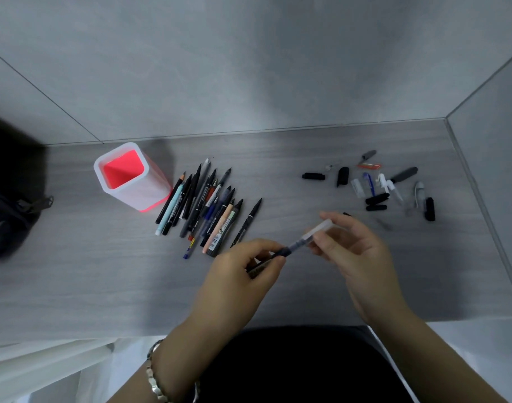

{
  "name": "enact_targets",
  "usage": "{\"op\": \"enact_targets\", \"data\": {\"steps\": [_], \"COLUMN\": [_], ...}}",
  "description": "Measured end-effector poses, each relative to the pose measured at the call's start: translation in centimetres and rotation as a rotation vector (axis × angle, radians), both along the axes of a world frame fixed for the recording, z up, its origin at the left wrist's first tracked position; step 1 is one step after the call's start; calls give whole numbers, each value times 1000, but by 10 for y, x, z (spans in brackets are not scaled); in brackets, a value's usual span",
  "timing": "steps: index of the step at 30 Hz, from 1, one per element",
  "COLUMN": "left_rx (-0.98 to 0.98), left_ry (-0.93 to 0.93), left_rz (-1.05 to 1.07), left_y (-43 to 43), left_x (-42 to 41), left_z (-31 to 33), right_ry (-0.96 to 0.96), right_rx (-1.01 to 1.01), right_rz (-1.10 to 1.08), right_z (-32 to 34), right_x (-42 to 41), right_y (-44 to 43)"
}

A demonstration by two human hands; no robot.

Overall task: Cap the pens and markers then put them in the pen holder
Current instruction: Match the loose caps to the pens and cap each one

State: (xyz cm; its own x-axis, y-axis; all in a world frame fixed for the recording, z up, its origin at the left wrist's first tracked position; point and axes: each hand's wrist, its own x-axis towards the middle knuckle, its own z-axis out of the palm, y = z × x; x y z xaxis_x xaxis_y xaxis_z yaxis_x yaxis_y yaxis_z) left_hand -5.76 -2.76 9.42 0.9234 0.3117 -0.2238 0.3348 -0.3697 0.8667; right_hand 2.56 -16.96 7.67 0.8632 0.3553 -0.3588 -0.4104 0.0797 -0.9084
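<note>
Left hand (243, 271) curled around dark translucent pen (291, 246), rear end hidden in fist, right hand (356, 251) pinching frosted clear cap (321, 228), nib unseen.

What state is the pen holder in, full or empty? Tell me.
Empty: the pen holder stands upright and only its bare red inside shows.

A dark bag (7, 199) sits at the left edge of the grey wood-grain bench (278, 152), below grey wall panels (249, 68).
</note>
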Motion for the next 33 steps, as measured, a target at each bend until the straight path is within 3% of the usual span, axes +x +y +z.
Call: {"op": "enact_targets", "data": {"steps": [3, 6, 8, 11, 13, 15, 17, 19, 21, 24, 28, 30, 33], "left_rx": [-5, -163, -410, -955, -1093, -873, -281, 322, 619, 740, 838, 790, 503], "left_ry": [12, 96, 178, 386, 451, 443, 365, 261, 262, 462, 481, 421, 278], "left_rz": [-7, 45, 110, 225, 284, 244, 87, -49, -120, -196, -211, -150, 29], "left_y": [-3, -8, -9, -16, -23, -26, -17, 2, 19, 29, 28, 27, 27], "left_x": [2, 7, 10, 11, 13, 21, 29, 36, 41, 49, 53, 51, 45], "left_z": [1, 5, 7, 3, -6, -24, -50, -74, -89, -97, -103, -102, -90], "right_ry": [-34, -25, -25, -12, 22, 105, 130, 30, -81, -178, -360, -470, -523], "right_rx": [34, 44, 54, 79, 51, -31, -206, -407, -573, -676, -849, -1005, -1216], "right_rz": [-11, -25, -30, -51, -54, -66, -84, -28, 65, 165, 202, 177, 262], "right_z": [0, -4, -5, -9, -18, -34, -52, -68, -78, -83, -81, -84, -93], "right_x": [-2, -2, -1, -1, 0, 4, 13, 26, 38, 49, 66, 77, 84], "right_y": [-1, -3, -3, -3, -3, -1, 2, 6, 12, 21, 10, -8, -33]}}
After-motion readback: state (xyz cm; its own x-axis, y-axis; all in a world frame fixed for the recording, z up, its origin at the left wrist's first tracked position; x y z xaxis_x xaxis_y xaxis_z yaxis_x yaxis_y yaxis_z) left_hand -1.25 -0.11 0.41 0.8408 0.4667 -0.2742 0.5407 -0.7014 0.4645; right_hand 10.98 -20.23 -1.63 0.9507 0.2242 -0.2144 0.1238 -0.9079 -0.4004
